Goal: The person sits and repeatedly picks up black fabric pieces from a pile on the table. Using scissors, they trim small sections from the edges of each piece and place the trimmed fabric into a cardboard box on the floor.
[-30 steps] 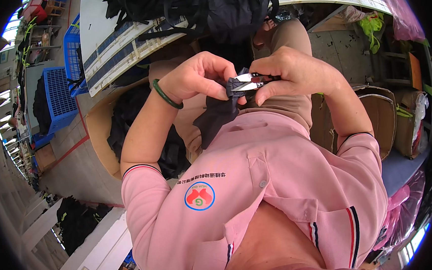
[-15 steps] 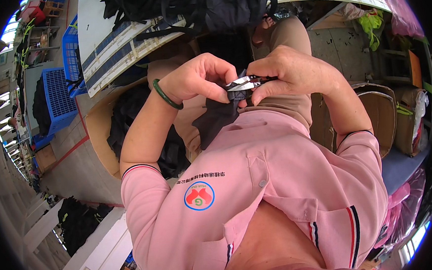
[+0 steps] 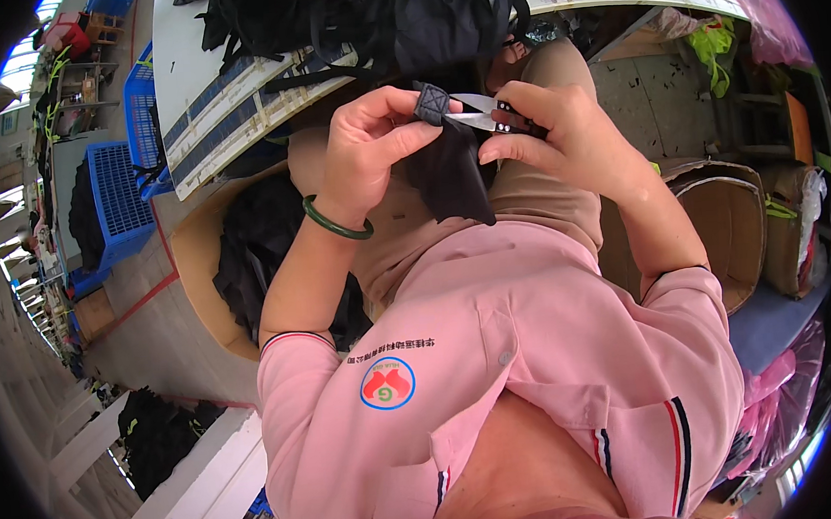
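Note:
My left hand (image 3: 375, 146), with a green bangle (image 3: 335, 219) at its wrist, pinches a black fabric piece (image 3: 453, 176) by its stitched end tab. The rest of that cloth hangs down over my lap. In my right hand (image 3: 564, 127) are thread snips (image 3: 478, 113) with bright blades and a dark grip. Their blades stand apart, pointing left, with the tips at the stitched tab. Whether the blades touch a thread is too small to make out.
Black fabric pieces and straps (image 3: 373, 24) lie heaped on the worktable (image 3: 235, 113) ahead. A cardboard box (image 3: 197, 263) holding black cloth stands left of my legs, and another carton (image 3: 728, 231) is at the right. Blue crates (image 3: 124, 196) sit farther left.
Both hands have moved slightly away from my body. The stitched tab is now turned up into view, the cloth hangs lower in the middle, and the snips' blades have spread apart.

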### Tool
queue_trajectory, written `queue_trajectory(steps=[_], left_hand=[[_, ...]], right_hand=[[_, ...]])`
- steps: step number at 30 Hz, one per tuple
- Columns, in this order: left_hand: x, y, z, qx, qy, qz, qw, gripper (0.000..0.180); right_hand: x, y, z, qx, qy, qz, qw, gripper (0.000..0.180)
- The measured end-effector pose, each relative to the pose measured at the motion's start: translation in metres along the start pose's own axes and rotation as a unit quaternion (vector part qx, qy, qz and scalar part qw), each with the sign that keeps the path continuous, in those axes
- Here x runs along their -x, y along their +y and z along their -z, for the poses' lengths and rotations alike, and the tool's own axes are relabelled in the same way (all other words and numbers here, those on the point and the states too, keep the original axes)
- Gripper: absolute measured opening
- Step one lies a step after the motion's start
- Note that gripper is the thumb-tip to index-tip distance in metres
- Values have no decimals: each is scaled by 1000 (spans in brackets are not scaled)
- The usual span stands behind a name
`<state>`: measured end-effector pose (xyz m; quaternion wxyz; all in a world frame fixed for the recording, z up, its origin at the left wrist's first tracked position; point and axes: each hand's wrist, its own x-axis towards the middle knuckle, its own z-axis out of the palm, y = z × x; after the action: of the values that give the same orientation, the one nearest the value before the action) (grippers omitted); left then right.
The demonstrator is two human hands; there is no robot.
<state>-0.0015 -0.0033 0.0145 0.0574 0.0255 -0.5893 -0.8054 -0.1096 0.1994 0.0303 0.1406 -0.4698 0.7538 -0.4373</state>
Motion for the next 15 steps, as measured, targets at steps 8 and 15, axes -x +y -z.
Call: queue_trajectory(steps=[8,15], left_hand=[[3,-5,-7,-15,33,-62,997,14],[4,-4,-7,-25,14,-75,997,12]], right_hand=[[-4,-9,-8,152,40,94,983,43],[-6,-12,-4,59,-12,41,997,44]])
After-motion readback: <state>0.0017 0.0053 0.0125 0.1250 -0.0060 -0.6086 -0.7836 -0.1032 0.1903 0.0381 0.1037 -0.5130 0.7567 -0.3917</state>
